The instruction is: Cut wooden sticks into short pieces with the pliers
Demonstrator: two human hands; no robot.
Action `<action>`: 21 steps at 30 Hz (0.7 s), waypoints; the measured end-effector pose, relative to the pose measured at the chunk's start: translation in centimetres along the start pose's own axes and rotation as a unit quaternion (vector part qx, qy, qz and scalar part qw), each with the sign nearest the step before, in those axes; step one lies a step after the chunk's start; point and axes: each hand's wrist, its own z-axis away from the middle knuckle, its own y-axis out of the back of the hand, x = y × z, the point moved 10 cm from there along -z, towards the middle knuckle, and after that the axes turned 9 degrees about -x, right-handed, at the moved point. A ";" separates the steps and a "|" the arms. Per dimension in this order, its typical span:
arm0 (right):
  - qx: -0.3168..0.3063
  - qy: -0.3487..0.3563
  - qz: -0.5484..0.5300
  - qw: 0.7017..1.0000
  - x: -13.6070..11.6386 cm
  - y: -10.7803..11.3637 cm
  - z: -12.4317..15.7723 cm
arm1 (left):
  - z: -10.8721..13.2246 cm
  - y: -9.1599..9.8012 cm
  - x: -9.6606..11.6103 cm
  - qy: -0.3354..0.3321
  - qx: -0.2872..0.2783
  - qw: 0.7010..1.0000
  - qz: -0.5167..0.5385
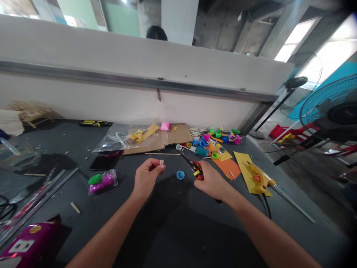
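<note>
Left hand: the left hand (147, 175) is curled almost closed, its thumb and fingertips (157, 166) pinching a short wooden stick piece (161, 162).

Right hand: the right hand (213, 181) is closed around a thin black rod (185, 156) with a red-and-yellow patterned grip (198, 171). The rod angles up and away across the tabletop. What the tool is, the view does not settle.

Between the hands: a blue plastic bottle cap (180, 175) sits on the dark work table (167, 227), just beside the rod.

Ahead: a flattened cardboard sheet (178, 136) lies on a clear plastic bag (110, 141), with yellow foam strips (142, 133) and a pink foam piece (164, 126) on or beside it.

Right of the hands: a heap of colourful plastic parts (212, 137) lies near an orange paper sheet (227, 168) and a yellow card cut-out (252, 175).

Left side: a small bag of green and magenta clay (102, 182) lies near the left hand. A magenta box (28, 242) sits at the near corner.

Beyond: a white ledge wall (125, 70) runs behind the table, and a standing fan (329, 108) is at the right.
</note>
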 end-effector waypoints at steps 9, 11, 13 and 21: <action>0.008 0.049 -0.022 0.999 -3.8 -1.4 1.5 | 0.3 -0.3 0.9 -0.026 -0.014 0.999 0.040; 0.014 0.055 -0.004 0.998 -3.8 -1.4 1.5 | 0.3 -0.3 0.9 -0.029 -0.015 0.999 0.030; 0.019 0.058 0.008 0.998 -3.9 -1.4 1.6 | 0.4 -0.2 1.0 -0.036 -0.013 0.999 0.019; 0.018 0.066 0.026 0.997 -4.4 -1.6 1.8 | 0.3 0.3 1.4 -0.057 0.010 0.998 -0.035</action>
